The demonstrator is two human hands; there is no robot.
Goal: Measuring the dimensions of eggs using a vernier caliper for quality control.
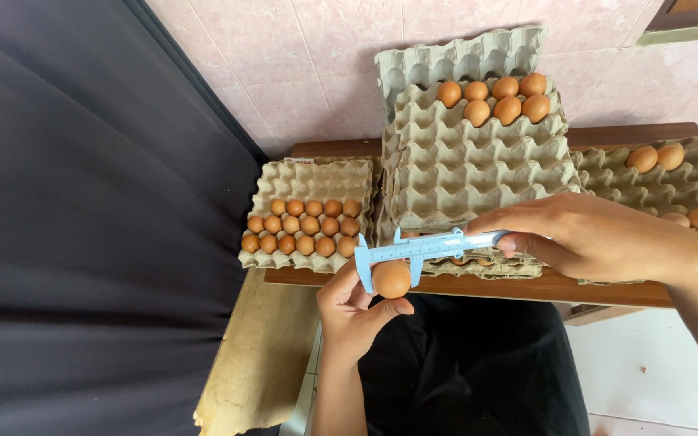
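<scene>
While the left hand cups a brown egg from below, thumb and fingers curled loosely round it, the pale blue caliper sits right over that egg, its two lower prongs straddling the shell on either side. Right hand has the caliper's far end, fingers closed on the bar, thumb underneath. All of this hangs just in front of the wooden table, above a dark lap. Left tray carries three rows of small eggs at its near side. Middle, a tall tray stack, with five eggs up at its far edge. Right tray holds two at the back, a few more near the wrist. Pink tiled wall behind, dark cloth on the left.
</scene>
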